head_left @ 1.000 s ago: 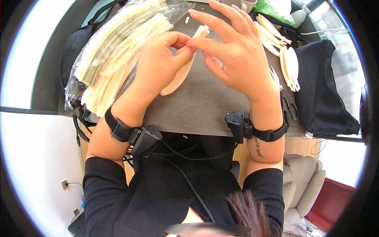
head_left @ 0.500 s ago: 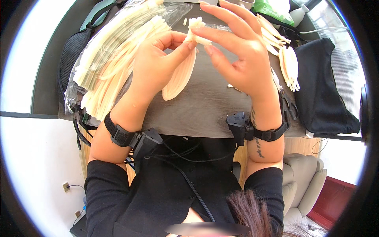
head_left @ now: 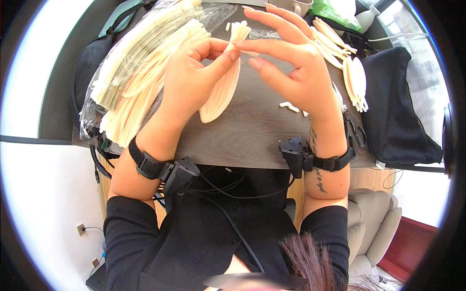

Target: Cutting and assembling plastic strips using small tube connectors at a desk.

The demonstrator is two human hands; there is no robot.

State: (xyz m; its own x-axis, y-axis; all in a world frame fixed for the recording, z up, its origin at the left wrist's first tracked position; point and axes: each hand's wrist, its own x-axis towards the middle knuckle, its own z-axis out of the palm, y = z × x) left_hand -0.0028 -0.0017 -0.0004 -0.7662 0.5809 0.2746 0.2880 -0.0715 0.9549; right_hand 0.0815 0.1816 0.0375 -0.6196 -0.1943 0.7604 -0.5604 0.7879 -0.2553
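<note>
My left hand (head_left: 191, 72) pinches a cream petal shape (head_left: 221, 99) between thumb and forefinger. It looks bent from fuzzy pipe cleaners laid side by side. Its rounded end hangs down toward me, and the gathered stem ends (head_left: 240, 31) fan out above the pinch. Beside it, my right hand (head_left: 296, 65) has its fingers spread. The right index fingertip reaches the neck of the petal, while the thumb stands apart from it. Left of my left hand lie loose cream pipe cleaners (head_left: 138, 99) and a thick bundle in clear plastic wrap (head_left: 109, 92).
Several similar petal shapes (head_left: 356, 85) lie at the right. Black scissors (head_left: 358, 130) rest by my right wrist. Short cut bits (head_left: 290, 107) are scattered on the dark wooden table (head_left: 242, 140). A black cloth (head_left: 400, 111) covers the right edge; a cup (head_left: 296, 7) stands at the back.
My right thumb and forefinger have parted, and that hand has shifted slightly off the stem ends. The ends, bent sideways before, now point upward in a fan. My left hand keeps its pinch.
</note>
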